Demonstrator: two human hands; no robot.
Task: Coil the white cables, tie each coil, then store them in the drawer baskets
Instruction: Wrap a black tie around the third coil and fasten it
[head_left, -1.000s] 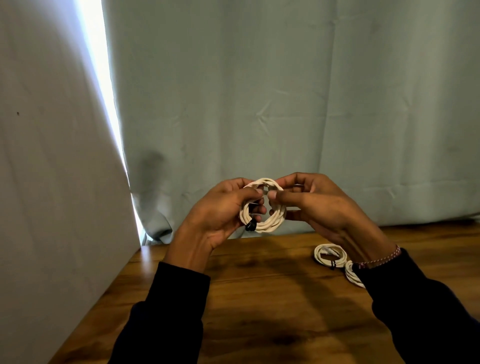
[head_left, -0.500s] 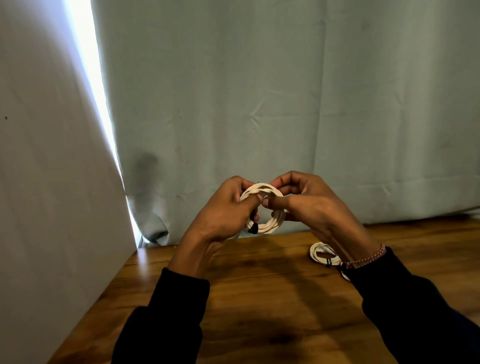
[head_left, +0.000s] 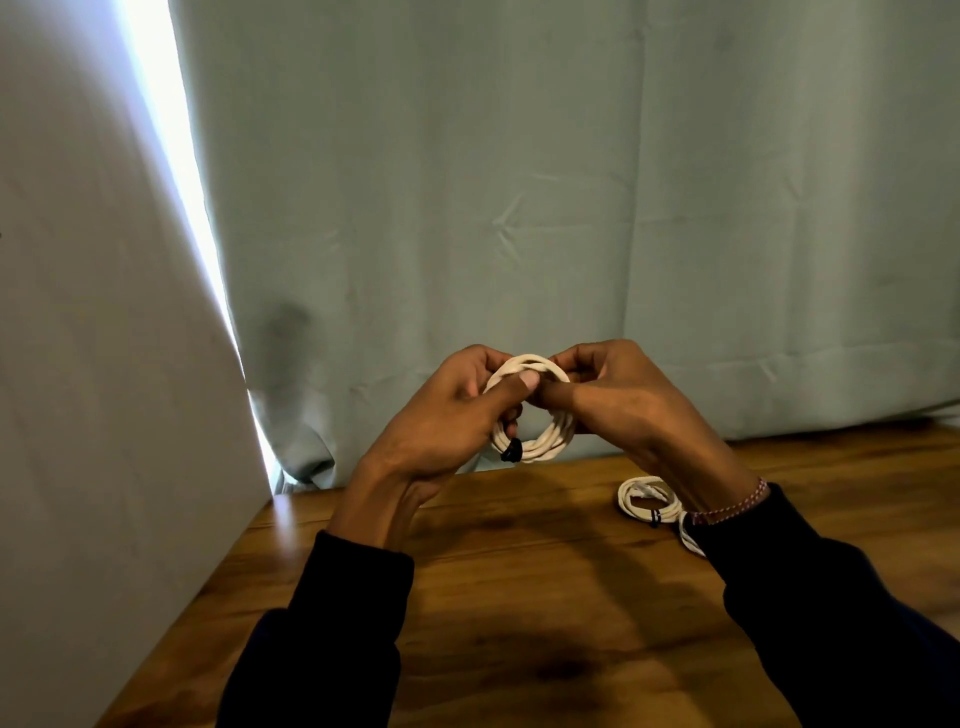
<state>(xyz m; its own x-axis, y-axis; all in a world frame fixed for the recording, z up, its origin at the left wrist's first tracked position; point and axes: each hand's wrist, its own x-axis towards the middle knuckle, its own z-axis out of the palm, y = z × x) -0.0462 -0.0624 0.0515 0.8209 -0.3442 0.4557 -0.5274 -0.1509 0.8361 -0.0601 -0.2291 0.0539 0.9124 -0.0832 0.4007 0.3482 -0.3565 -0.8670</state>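
Observation:
A white cable coil (head_left: 545, 441) is held upright in the air above the wooden table (head_left: 519, 597). My left hand (head_left: 441, 421) grips its left side, thumb pressed across the top. My right hand (head_left: 623, 405) pinches the top right of the same coil, fingertips meeting the left thumb. A small black tie (head_left: 511, 451) sits on the coil's lower left. A second coiled white cable (head_left: 647, 500) with a dark tie lies on the table under my right wrist, and part of a third coil (head_left: 691, 540) shows beside the sleeve.
A pale green curtain (head_left: 571, 208) hangs behind the table. A white wall panel (head_left: 78, 364) closes off the left side, with a bright gap of light between them. No drawer or basket is in view.
The hands and coil have stayed in about the same place. The fingertips have closed tighter together at the top of the coil, covering the spot that was visible a second ago.

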